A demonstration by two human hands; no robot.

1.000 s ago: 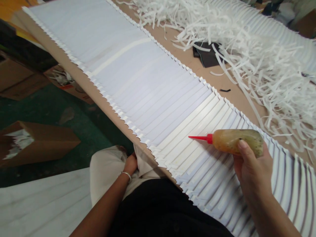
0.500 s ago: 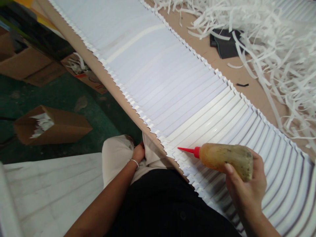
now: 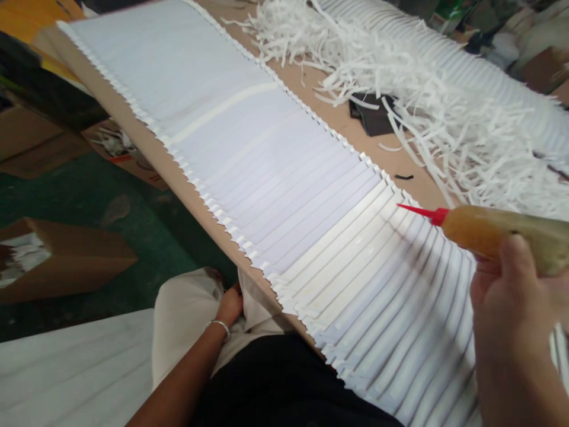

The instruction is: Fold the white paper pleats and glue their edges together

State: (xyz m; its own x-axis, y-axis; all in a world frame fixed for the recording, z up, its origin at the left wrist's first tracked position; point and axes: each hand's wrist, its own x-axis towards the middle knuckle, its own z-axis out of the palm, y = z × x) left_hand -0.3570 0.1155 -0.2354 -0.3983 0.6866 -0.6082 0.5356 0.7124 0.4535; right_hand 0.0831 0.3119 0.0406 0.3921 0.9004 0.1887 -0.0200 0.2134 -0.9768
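Note:
My right hand (image 3: 511,296) is wrapped round a glue bottle (image 3: 498,234), yellowish and smudged, with a red pointed nozzle. The nozzle tip points left, over the far edge of a long white strip-covered sheet (image 3: 213,77). Across this sheet run many narrow white strips with folded, jagged ends along both long edges; those nearer me curve and stand in ridges. Whether the tip touches the sheet I cannot tell. My left hand (image 3: 231,305) rests on my lap by the table edge, its fingers mostly hidden.
A heap of loose white strips (image 3: 400,89) lies beyond the sheet, partly over a black folded piece (image 3: 373,121). A small black scrap (image 3: 404,177) sits on the brown tabletop (image 3: 311,83). Cardboard boxes (image 3: 75,255) with white scraps stand on the green floor at left.
My right hand has carried the glue bottle from the sheet's near edge across to its far edge. The view has shifted and tilted up. My left hand stays on my lap.

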